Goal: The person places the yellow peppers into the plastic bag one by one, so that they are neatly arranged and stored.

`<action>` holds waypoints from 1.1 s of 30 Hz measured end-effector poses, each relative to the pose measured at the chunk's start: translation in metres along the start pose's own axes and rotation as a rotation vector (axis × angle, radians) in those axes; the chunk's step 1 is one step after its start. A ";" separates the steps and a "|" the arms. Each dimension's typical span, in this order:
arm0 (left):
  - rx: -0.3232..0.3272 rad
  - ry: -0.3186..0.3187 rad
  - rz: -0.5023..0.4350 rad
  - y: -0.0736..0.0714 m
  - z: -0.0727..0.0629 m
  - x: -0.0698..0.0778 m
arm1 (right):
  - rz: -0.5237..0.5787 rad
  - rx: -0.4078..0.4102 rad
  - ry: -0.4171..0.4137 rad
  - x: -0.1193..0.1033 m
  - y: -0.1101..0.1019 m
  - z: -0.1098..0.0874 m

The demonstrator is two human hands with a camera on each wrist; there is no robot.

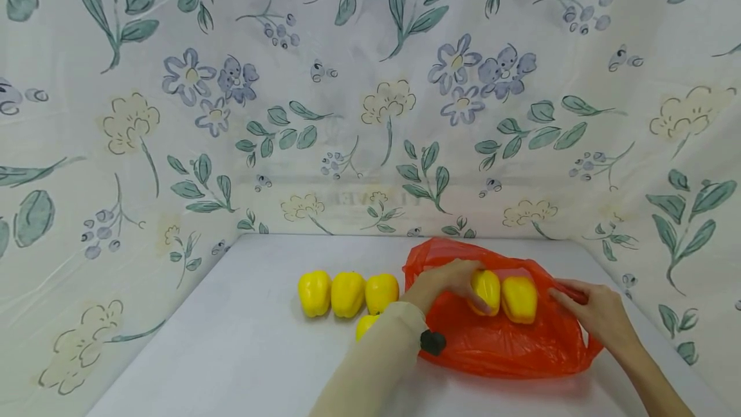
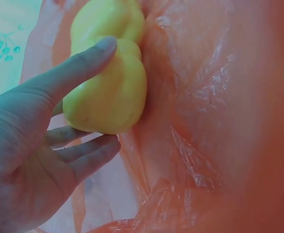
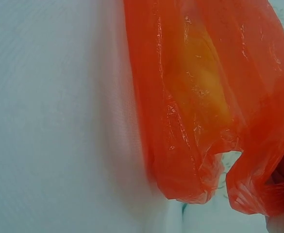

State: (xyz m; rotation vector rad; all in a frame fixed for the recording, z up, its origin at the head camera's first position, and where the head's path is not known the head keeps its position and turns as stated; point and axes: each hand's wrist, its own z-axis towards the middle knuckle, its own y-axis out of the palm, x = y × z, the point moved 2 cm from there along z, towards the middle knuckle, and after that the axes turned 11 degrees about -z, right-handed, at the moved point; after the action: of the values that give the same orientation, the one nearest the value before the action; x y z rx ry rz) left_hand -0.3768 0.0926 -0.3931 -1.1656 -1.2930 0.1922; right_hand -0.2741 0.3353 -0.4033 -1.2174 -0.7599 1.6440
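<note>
A red plastic bag (image 1: pixel 509 356) lies spread on the table with two yellow bell peppers in its opening. My left hand (image 1: pixel 457 278) reaches over the bag and holds the left pepper (image 1: pixel 486 293), thumb on one side and fingers on the other, as the left wrist view also shows. Close beside it sits the second bell pepper (image 1: pixel 519 300). At the bag's right side my right hand (image 1: pixel 596 314) pinches the edge of the plastic between thumb and fingers. In the right wrist view, a yellow shape (image 3: pixel 200 77) shows through the bag's film; most of that hand is out of frame.
Left of the bag, three yellow peppers (image 1: pixel 348 295) stand in a row on the white table (image 1: pixel 231 340). Another pepper (image 1: pixel 366 325) is partly hidden behind my left sleeve (image 1: pixel 376 359). A flowered curtain (image 1: pixel 347 166) surrounds the table's back and sides.
</note>
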 end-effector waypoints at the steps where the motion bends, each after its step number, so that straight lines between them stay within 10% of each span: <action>1: -0.001 0.003 0.000 0.000 0.000 0.000 | 0.000 0.001 0.004 0.000 0.000 0.000; 33: 0.002 -0.032 -0.043 0.004 -0.002 0.006 | 0.150 0.036 0.013 0.004 -0.003 -0.001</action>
State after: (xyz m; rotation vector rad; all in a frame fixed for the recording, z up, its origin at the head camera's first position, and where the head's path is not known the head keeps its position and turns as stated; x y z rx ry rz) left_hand -0.3720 0.0971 -0.3920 -1.1364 -1.3448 0.1815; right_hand -0.2723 0.3394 -0.4028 -1.2845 -0.6415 1.7614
